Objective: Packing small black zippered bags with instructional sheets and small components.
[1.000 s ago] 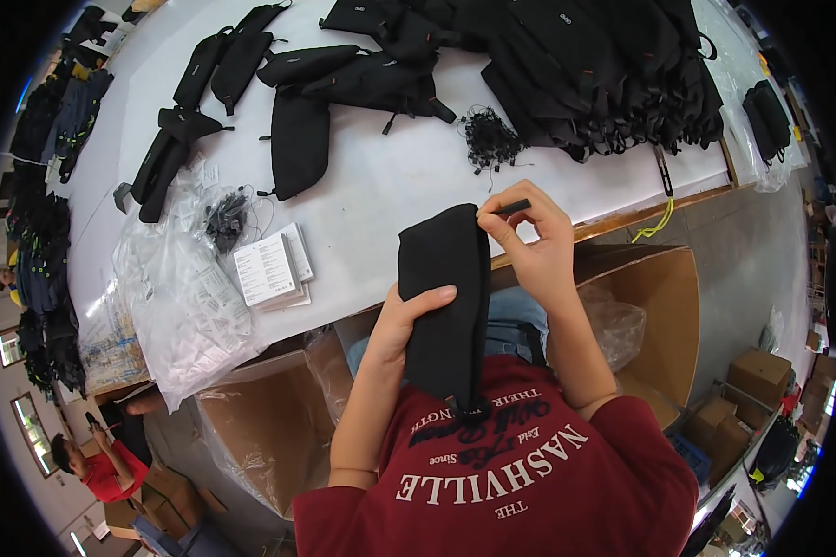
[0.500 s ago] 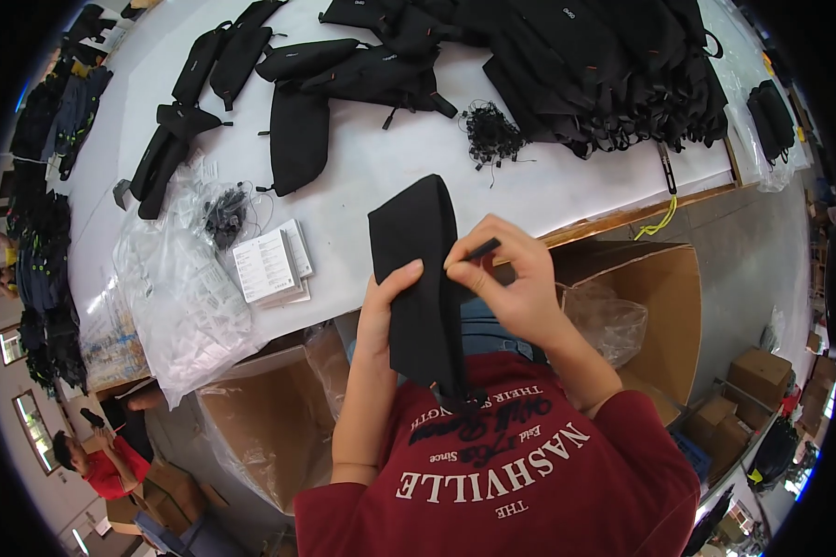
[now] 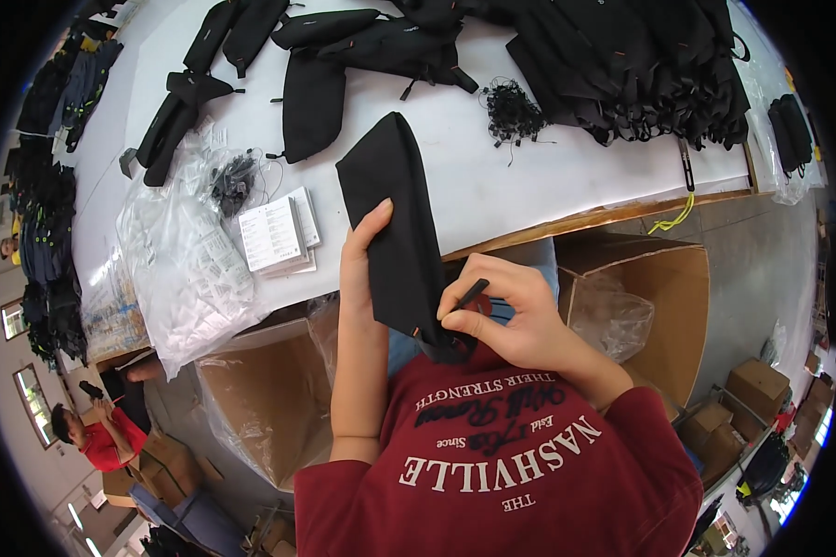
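Observation:
A flat black fabric pouch (image 3: 401, 232) is held at a tilt over the table's near edge, its upper end leaning away to the left. My left hand (image 3: 360, 251) wraps around its left side, thumb on the front face. At the lower right edge of the pouch, my right hand (image 3: 511, 311) pinches a short black piece that looks like a zipper pull (image 3: 476, 293). Its tip sticks up between thumb and fingers. A small orange tag (image 3: 416, 330) shows close to the pouch's lower end. Where the pull meets the pouch is hidden by my fingers.
Black pouches (image 3: 314, 107) and a large pile of them (image 3: 622, 84) cover the far table. A tangle of black cords (image 3: 514, 111), a clear plastic bag (image 3: 190, 265) and white printed cards (image 3: 271, 234) lie nearer. Cardboard boxes (image 3: 274, 408) stand below the edge. A person (image 3: 119, 453) sits far left.
My right hand has slid down along the pouch's right edge to its lower end, still pinching the black piece. My left hand has risen slightly, and the pouch has shifted up and left.

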Available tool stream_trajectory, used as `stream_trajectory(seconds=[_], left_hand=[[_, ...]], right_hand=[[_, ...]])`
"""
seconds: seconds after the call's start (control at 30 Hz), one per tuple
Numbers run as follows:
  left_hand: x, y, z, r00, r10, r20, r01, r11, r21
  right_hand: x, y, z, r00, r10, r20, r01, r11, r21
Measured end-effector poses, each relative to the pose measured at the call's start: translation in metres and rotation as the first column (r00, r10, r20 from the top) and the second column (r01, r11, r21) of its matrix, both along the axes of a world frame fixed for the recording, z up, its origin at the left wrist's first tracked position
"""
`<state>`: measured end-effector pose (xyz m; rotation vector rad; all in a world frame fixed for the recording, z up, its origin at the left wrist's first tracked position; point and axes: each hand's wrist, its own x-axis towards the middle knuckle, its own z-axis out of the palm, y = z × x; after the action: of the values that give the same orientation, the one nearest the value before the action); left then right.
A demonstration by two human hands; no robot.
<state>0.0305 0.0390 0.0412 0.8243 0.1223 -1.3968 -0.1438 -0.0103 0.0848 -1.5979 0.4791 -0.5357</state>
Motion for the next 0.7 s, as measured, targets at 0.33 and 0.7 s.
stream_trajectory(seconds=[0.33, 0.7], left_hand=[[0.005, 0.005, -0.013, 0.998, 0.004, 0.057, -0.002, 0.999, -0.034], [-0.020, 0.013, -0.008, 0.934, -0.280, 0.221, 0.298, 0.953, -0.055]], right_hand=[[-0.002, 0.005, -0.006, 0.997, 0.081, 0.005, -0.081, 0.995, -0.051], [0.008, -0.049, -0.010, 0.836, -0.508, 0.207, 0.546, 0.809, -0.217]])
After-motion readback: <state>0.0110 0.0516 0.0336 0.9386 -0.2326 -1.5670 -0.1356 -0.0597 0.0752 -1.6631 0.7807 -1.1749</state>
